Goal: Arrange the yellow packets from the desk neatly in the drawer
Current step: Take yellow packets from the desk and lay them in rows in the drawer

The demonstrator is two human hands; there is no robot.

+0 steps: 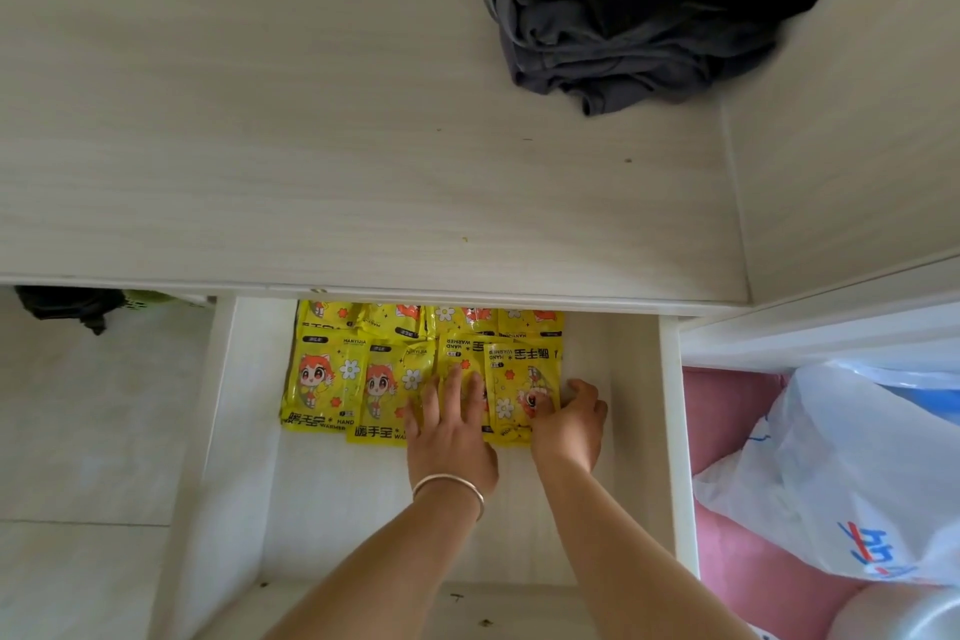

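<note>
1. Hands first: my left hand [451, 424] lies flat, fingers straight and spread, pressing on the packets [415, 369] in the drawer [636, 431].
2. My right hand [569, 418] is just beside it, thumb on the face of the rightmost packet [519, 390] and fingers curled round its right edge, pinching it.
3. A bangle [449, 486] sits on my left wrist.
4. The packets are yellow with a cartoon figure, lying flat in overlapping rows at the back of the drawer, the far row partly under the desk [311, 120] edge. The right-hand ones are turned the other way up from the left-hand ones.
5. The drawer is white, pulled open below the desk.
6. Dark folded clothes [623, 42] lie on the desk, far right.
7. Right of the drawer, a white plastic bag [841, 473] rests on something pink [753, 556].
</note>
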